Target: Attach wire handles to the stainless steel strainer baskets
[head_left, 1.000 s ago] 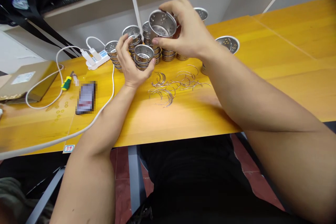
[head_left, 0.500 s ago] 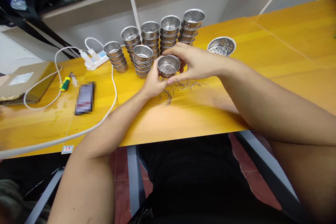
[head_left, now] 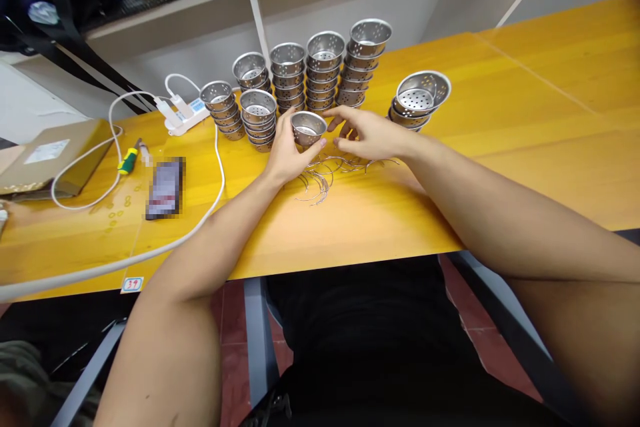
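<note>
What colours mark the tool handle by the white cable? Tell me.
The handle is green and yellow, in the head view.

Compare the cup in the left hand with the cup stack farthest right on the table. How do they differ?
The held cup is gripped by the left hand; the stack stands on the table. The held cup shows one rim; the stack shows several. In the picture, the held cup's mouth looks narrower than the stack's. Both are silvery metal with mouths facing up.

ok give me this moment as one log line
left hand: holds perforated metal cup; right hand: open beside cup; table: curved wires near hands, stacked cups beyond
</note>
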Motion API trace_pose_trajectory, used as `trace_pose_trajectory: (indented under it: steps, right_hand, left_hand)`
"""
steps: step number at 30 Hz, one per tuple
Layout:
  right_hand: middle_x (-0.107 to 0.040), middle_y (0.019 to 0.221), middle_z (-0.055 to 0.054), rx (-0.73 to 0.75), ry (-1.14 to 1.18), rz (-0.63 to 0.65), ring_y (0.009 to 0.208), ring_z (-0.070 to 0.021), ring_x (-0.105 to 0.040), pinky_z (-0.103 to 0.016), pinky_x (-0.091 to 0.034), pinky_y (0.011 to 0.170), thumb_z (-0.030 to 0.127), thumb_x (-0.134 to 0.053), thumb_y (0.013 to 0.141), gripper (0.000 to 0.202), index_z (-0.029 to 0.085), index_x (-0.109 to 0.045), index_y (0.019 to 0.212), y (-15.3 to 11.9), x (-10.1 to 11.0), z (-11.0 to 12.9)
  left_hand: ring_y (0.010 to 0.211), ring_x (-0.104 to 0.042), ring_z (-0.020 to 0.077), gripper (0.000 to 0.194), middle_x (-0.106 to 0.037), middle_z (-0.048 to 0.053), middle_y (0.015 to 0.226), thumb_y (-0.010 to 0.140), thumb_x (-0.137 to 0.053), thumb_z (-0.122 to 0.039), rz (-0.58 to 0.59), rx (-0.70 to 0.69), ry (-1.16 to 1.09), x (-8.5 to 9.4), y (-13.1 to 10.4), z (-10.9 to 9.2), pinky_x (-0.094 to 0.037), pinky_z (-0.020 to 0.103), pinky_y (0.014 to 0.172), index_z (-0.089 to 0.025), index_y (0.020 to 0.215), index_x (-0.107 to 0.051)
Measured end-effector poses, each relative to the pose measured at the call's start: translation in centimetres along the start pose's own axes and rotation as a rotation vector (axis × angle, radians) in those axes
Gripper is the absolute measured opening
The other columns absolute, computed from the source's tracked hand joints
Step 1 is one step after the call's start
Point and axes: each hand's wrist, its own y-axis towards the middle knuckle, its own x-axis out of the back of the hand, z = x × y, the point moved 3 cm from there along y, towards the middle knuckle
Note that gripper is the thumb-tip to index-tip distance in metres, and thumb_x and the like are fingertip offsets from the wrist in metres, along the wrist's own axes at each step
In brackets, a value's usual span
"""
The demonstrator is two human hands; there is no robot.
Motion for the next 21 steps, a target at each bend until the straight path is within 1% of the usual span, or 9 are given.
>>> trace_pose_trajectory:
  steps: [2,4,6,8,10,12,14,17,21]
  right_hand:
    - [-0.088,0.141,-0.018,-0.007,-0.067,0.032,0.099,-0.0335,-0.081,-0.055,-0.073,0.101,0.042,-0.081,0.103,0.057,0.023,-0.079,0.157,0.1,-0.6,-0.1]
    - [-0.088,0.129,-0.017,0.009,-0.138,0.094,0.098,-0.0318,-0.078,-0.049,-0.069,0.098,0.045,-0.079,0.108,0.041,0.021,-0.084,0.141,0.2,-1.4,0.1]
    - [-0.084,0.122,-0.015,0.032,-0.193,0.141,0.098,-0.0302,-0.076,-0.044,-0.065,0.095,0.053,-0.082,0.110,0.037,0.022,-0.086,0.129,0.3,-2.4,0.3]
    - [-0.082,0.124,-0.015,0.042,-0.226,0.151,0.101,-0.0303,-0.076,-0.042,-0.063,0.096,0.056,-0.088,0.109,0.036,0.022,-0.087,0.123,0.6,-3.3,0.6]
    - [-0.082,0.128,-0.017,0.051,-0.233,0.158,0.108,-0.0322,-0.078,-0.043,-0.062,0.101,0.046,-0.089,0.109,0.027,0.022,-0.087,0.121,1.0,-4.0,0.7]
    - [-0.084,0.132,-0.018,0.068,-0.228,0.173,0.113,-0.0334,-0.079,-0.043,-0.061,0.105,0.031,-0.084,0.110,0.015,0.021,-0.088,0.121,1.3,-4.3,1.0]
    - [-0.085,0.131,-0.016,0.090,-0.247,0.189,0.113,-0.0327,-0.079,-0.042,-0.060,0.103,0.022,-0.078,0.110,0.013,0.022,-0.088,0.117,1.3,-4.2,1.3]
    - [-0.085,0.122,-0.013,0.110,-0.317,0.200,0.104,-0.0300,-0.077,-0.039,-0.056,0.094,0.017,-0.074,0.109,0.015,0.023,-0.087,0.110,0.8,-3.4,1.9]
    - [-0.082,0.120,-0.015,0.134,-0.318,0.221,0.097,-0.0275,-0.073,-0.037,-0.052,0.088,0.016,-0.072,0.108,0.012,0.021,-0.083,0.105,0.1,-2.4,2.3]
  left_hand:
    - [0.172,-0.062,0.0448,0.107,-0.061,0.024,0.176,0.097,-0.081,-0.099,-0.033,-0.023,-0.032,0.0,0.2,0.5,-0.045,0.069,0.153,-0.027,0.169,-0.046]
    - [0.166,-0.066,0.0430,0.109,-0.061,0.021,0.172,0.097,-0.083,-0.098,-0.075,-0.056,-0.087,0.0,0.6,1.2,-0.049,0.068,0.149,-0.030,0.172,-0.041]
    - [0.166,-0.066,0.0415,0.111,-0.060,0.019,0.173,0.096,-0.088,-0.094,-0.085,-0.105,-0.139,-0.1,1.0,1.9,-0.051,0.067,0.148,-0.033,0.174,-0.039]
    - [0.163,-0.069,0.0390,0.107,-0.061,0.016,0.170,0.096,-0.091,-0.091,-0.069,-0.139,-0.176,-0.1,1.3,2.4,-0.056,0.064,0.145,-0.035,0.172,-0.040]
    - [0.158,-0.073,0.0360,0.102,-0.064,0.014,0.166,0.097,-0.092,-0.089,-0.057,-0.149,-0.188,-0.2,1.4,2.6,-0.061,0.062,0.141,-0.036,0.169,-0.042]
    - [0.154,-0.076,0.0344,0.101,-0.066,0.014,0.163,0.097,-0.094,-0.086,-0.062,-0.144,-0.180,-0.1,1.3,2.6,-0.063,0.061,0.139,-0.035,0.167,-0.042]
    - [0.151,-0.078,0.0343,0.102,-0.068,0.014,0.160,0.095,-0.098,-0.085,-0.073,-0.134,-0.168,-0.1,1.2,2.6,-0.064,0.061,0.139,-0.033,0.165,-0.044]
    - [0.148,-0.079,0.0342,0.104,-0.069,0.013,0.157,0.092,-0.098,-0.088,-0.080,-0.126,-0.180,-0.2,1.1,2.6,-0.065,0.062,0.137,-0.032,0.163,-0.044]
    - [0.149,-0.077,0.0342,0.104,-0.067,0.013,0.156,0.095,-0.093,-0.090,-0.082,-0.134,-0.214,-0.3,1.2,3.0,-0.063,0.062,0.138,-0.032,0.165,-0.042]
